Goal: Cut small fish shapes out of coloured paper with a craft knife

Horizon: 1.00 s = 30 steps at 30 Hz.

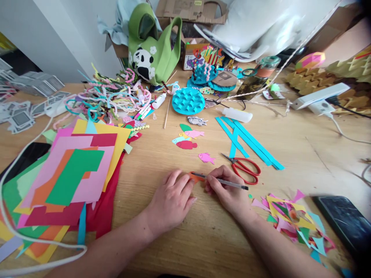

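My right hand (224, 184) is closed around a slim pen (232, 183), its tip touching a small orange paper cutout (197, 177) on the table. Laid over the left end of that cutout, my left hand (175, 195) steadies it with fingers slightly bent and apart; part of the cutout is hidden under them. Just beyond lies a pink paper fish (206, 157). Farther back is a small group of paper fish, among them a red one (187, 144) and a pink one (194, 134). Red-handled scissors (246, 170) rest beside my right hand.
Coloured paper sheets (75, 173) are stacked at the left. Blue paper strips (252, 141) lie beyond the scissors. Paper scraps (295, 220) and a phone (342, 220) are at the right. Behind are a blue bumpy disc (188, 101), pipe cleaners (110, 92), a glue bottle (237, 114) and a green bag (165, 58).
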Tool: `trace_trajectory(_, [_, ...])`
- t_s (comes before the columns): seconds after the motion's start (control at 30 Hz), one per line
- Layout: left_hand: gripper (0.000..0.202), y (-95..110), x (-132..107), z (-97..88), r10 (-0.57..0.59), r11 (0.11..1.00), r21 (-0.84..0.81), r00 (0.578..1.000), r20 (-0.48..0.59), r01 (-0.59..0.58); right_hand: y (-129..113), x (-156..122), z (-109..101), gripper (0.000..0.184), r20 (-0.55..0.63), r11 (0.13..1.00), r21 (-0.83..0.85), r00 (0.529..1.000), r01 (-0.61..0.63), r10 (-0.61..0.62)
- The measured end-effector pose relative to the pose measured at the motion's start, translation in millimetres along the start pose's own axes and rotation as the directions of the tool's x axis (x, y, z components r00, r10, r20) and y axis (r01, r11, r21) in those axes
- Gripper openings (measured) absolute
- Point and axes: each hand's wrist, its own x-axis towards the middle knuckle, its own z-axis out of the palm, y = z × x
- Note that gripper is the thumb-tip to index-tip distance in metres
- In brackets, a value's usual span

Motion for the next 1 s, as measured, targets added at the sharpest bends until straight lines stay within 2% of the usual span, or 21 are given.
trace_trajectory(0.57, [0.041,0.7,1.6,-2.4,0.015,0.999,0.029,1.000,0.016,-0.016,1.6,-0.2,-0.3,0.025,0.026,1.000,0.020,1.000,0.002,-0.003])
trace_trajectory(1.0, [0.040,0.8,0.4,-1.4,0.013,0.999,0.040,1.000,0.011,-0.014,3.5,0.5,0.0,0.025,0.001,1.000,0.020,1.000,0.002,-0.002])
